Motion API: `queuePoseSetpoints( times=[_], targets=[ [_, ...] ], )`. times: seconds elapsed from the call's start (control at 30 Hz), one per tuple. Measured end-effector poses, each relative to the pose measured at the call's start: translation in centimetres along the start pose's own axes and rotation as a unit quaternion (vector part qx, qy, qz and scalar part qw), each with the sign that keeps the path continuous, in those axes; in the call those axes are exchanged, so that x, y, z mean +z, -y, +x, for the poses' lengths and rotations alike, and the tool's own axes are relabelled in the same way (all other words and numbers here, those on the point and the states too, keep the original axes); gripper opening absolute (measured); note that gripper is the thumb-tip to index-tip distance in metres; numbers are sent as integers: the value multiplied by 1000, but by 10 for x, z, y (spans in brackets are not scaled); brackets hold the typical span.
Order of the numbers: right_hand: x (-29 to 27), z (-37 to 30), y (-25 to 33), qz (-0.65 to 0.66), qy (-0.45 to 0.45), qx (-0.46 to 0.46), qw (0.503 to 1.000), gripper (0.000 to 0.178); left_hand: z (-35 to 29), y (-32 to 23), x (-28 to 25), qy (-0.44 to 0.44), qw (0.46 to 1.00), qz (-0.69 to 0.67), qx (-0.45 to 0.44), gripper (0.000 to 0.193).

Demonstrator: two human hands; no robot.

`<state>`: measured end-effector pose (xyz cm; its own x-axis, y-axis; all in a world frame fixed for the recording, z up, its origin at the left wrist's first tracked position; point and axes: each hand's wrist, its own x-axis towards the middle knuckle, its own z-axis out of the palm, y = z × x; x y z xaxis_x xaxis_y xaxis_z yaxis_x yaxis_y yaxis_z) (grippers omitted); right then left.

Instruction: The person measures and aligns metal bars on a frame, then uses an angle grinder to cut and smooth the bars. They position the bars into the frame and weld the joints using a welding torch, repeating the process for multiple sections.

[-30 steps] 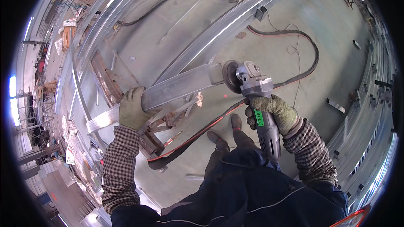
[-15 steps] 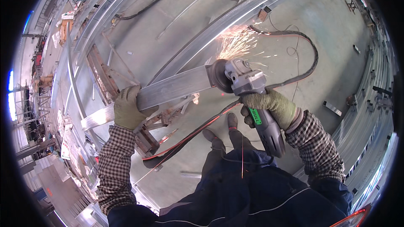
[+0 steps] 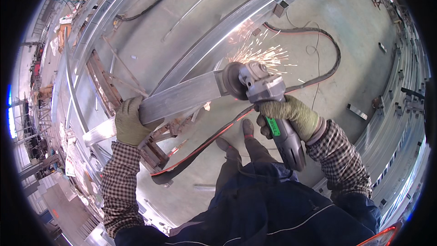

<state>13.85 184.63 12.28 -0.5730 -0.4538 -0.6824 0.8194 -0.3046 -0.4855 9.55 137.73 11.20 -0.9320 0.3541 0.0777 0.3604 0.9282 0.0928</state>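
Observation:
My right hand (image 3: 291, 115), in a green glove, is wrapped round the body of a grey angle grinder (image 3: 287, 143) with a green label. Its dark disc (image 3: 235, 81) meets the end of a metal bar (image 3: 182, 96), and sparks (image 3: 261, 57) spray away beyond it. My left hand (image 3: 131, 120), gloved too, grips the bar, thumb on the near side and fingers over the far side. The bar's pale far-left end (image 3: 100, 132) sticks out past this hand. Below the bar is a rusty steel stand (image 3: 154, 152); whether they touch is hard to tell.
Long silver profiles (image 3: 218, 32) curve across the floor beyond the bar. A thick black hose (image 3: 334, 48) loops at the right, and a dark cable bundle (image 3: 200, 150) runs near my feet (image 3: 248, 127). More profiles (image 3: 387, 155) lie stacked at the right. A short box-section offcut (image 3: 281, 8) sits farther off.
The view has shifted slightly, so the floor things sit a little to the left. The disc stays at the bar's end, and the sparks fan out more to the right. Both grips are unchanged.

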Motion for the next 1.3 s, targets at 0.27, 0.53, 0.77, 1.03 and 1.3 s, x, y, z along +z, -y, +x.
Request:
queuePoseSetpoints(
  times=[0.27,0.53,0.77,1.03,1.3],
  targets=[
    [-1,-20,-4,-100,-9,1,995,41,-1,2,2,23,999,13,-18,88],
    [-10,-11,-3,-30,-5,10,999,43,0,2,1,25,999,12,-18,91],
    [-7,-34,-31,-33,5,10,999,44,1,3,3,-1,1000,23,7,90],
    [-11,-31,-32,-31,7,0,999,39,5,3,2,-18,999,7,34,86],
    [-7,-41,-31,-25,-47,-9,999,35,6,-3,-1,-3,1000,9,16,87]
  ],
)
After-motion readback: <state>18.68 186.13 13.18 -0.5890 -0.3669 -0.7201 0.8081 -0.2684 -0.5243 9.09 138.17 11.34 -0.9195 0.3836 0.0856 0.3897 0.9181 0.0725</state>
